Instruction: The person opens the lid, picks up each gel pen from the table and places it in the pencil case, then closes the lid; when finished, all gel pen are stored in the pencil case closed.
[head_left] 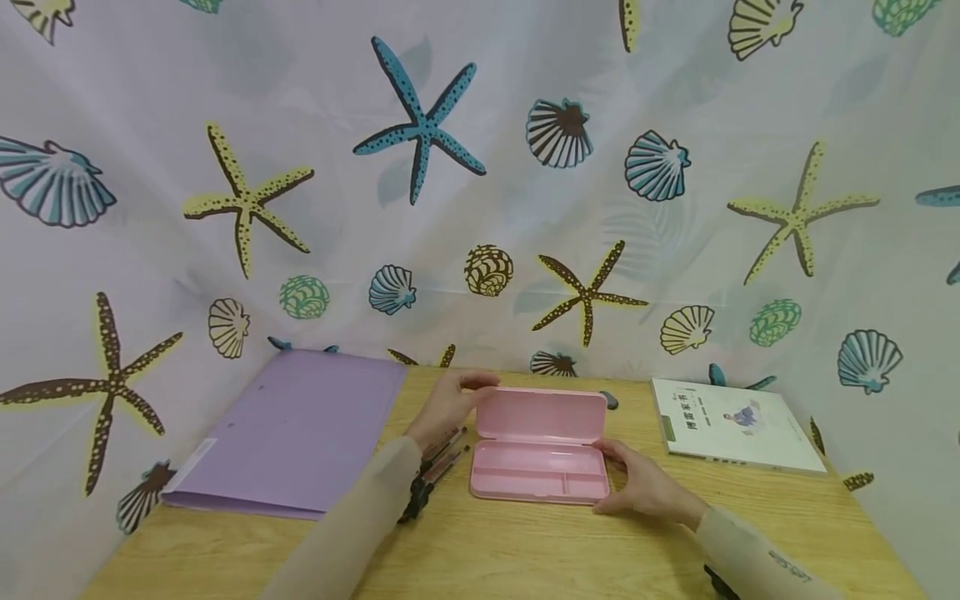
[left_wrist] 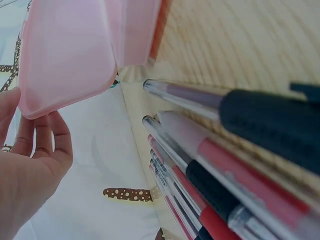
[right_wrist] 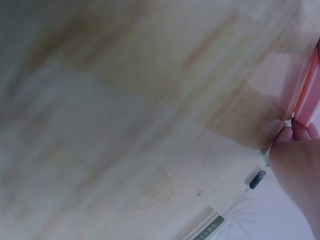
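A pink pencil case (head_left: pixel 517 485) lies on the wooden table with its lid (head_left: pixel 540 417) raised at the back. Dividers inside split its tray into compartments. My left hand (head_left: pixel 448 407) pinches the upper left corner of the lid; in the left wrist view, the thumb is on one face of the lid (left_wrist: pixel 70 55) and the fingers are behind. At the right end of the case, my right hand (head_left: pixel 643 483) holds the side between thumb and fingers. The right wrist view catches only a pink edge of the case beside the hand (right_wrist: pixel 297 155).
Several pens (head_left: pixel 442 467) lie left of the case, under the left forearm. A purple folder (head_left: pixel 300 425) occupies the table's left side, a white book (head_left: pixel 738 425) the right. A small dark object (head_left: pixel 611 401) sits behind the case. A patterned curtain (head_left: pixel 495 208) surrounds the table.
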